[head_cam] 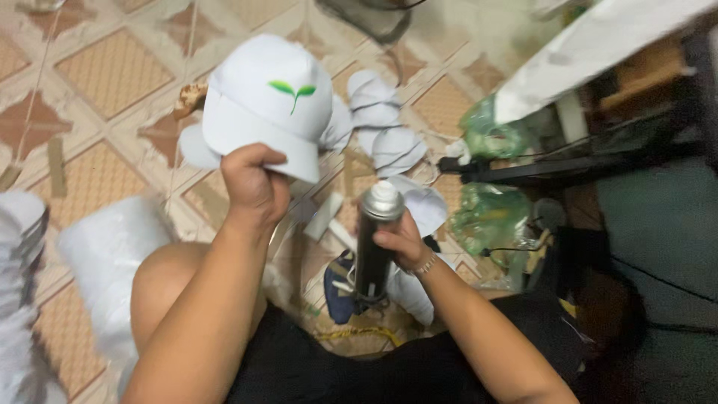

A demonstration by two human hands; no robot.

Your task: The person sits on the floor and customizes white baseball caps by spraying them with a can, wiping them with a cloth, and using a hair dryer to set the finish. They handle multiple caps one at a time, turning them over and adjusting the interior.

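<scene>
My left hand (254,183) grips a white cap (258,108) by its brim and holds it up over the tiled floor; a green sprout emblem shows on the cap's front. My right hand (400,241) is wrapped around a dark spray can (374,247) with a silvery top, which stands upright between my knees. The can sits just right of and below the cap, apart from it.
Several more white caps (385,123) lie on the patterned tile floor (112,71) beyond the can. White stacks (22,247) sit at the left edge. Green plastic bags (490,213) and a dark bar lie to the right, under a white-topped table (591,45).
</scene>
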